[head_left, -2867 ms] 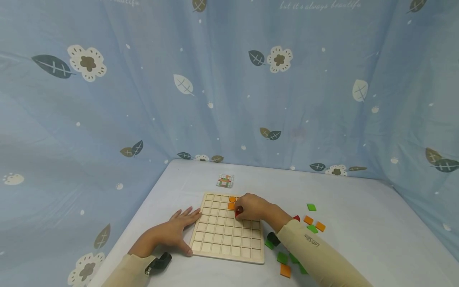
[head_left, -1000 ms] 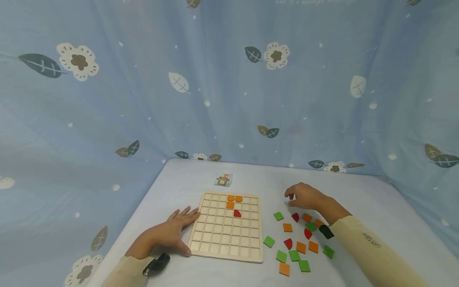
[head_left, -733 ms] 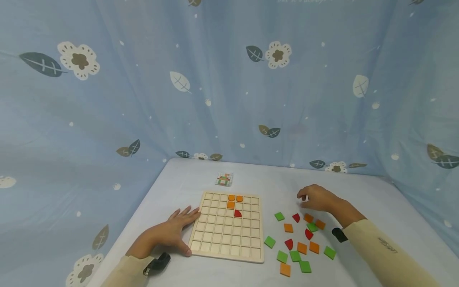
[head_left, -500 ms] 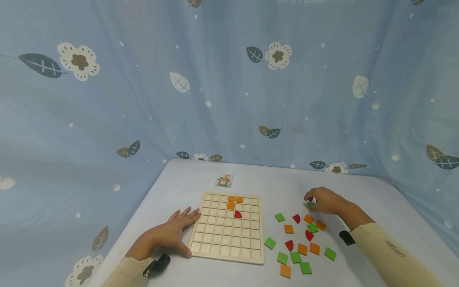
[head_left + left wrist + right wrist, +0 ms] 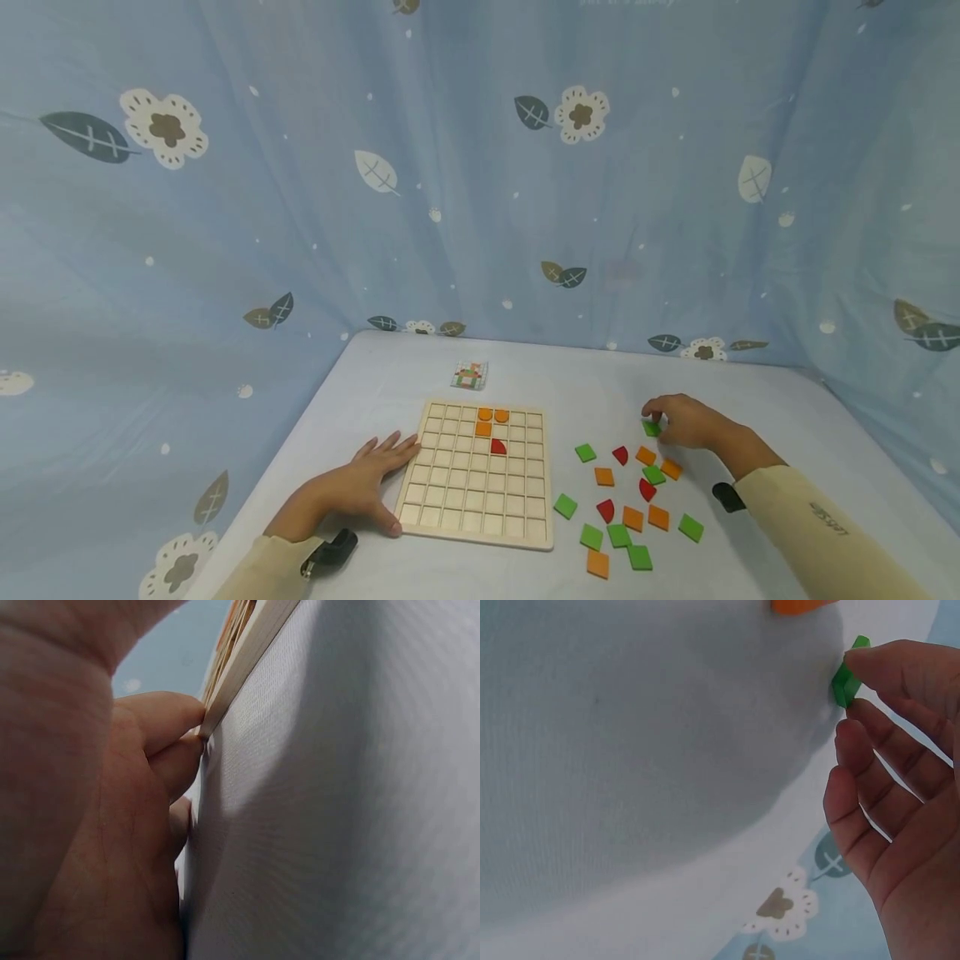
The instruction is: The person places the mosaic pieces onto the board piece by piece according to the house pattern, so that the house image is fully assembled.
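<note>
A green tile (image 5: pixel 850 681) is pinched between the thumb and fingers of the right hand (image 5: pixel 686 421), at the far side of the loose tiles (image 5: pixel 633 518) scattered over the tabletop (image 5: pixel 405 383), to the right of the gridded board (image 5: pixel 453 479). The board's left edge is touched by the left hand (image 5: pixel 360 487), whose fingers are spread. Two orange round pieces (image 5: pixel 485 414), an orange square (image 5: pixel 483 429) and a red quarter-round (image 5: pixel 498 447) are seated in the board's cells; a patterned card (image 5: pixel 469 375) is seen beyond its far edge.
</note>
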Available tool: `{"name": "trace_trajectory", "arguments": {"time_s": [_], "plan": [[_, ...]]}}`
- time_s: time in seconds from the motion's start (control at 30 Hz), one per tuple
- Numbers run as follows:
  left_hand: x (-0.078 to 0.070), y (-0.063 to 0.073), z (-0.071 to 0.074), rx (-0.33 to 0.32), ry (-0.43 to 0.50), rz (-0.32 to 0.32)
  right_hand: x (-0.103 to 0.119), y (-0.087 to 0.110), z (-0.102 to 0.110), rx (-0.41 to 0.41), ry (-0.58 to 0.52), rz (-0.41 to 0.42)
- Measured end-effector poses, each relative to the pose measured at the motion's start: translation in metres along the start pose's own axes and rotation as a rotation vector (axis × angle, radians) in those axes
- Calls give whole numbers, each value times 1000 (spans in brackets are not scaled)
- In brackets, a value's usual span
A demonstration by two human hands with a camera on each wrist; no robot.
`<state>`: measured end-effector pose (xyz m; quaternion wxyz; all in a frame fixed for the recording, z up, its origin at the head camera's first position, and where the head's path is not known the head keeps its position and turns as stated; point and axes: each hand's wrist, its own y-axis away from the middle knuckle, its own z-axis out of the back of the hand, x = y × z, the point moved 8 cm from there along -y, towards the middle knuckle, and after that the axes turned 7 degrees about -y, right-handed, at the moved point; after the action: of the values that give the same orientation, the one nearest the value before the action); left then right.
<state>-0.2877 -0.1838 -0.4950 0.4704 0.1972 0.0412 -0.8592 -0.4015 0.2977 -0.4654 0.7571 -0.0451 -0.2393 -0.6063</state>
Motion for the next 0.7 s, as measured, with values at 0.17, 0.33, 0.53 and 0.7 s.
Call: {"name": "trace_trajectory", "arguments": {"time_s": [0.17, 0.33, 0.53, 0.7], "plan": [[-2, 2, 1, -3, 7, 10, 2, -2, -2, 13, 15, 14], [-4, 4, -1, -3, 24, -2, -3, -6, -5, 30, 30, 0], [-4, 2, 0, -1, 19, -1, -9, -9, -5, 22, 53, -2], [-2, 1, 1, 2, 4, 8, -11, -9, -2, 16, 39, 10]]}}
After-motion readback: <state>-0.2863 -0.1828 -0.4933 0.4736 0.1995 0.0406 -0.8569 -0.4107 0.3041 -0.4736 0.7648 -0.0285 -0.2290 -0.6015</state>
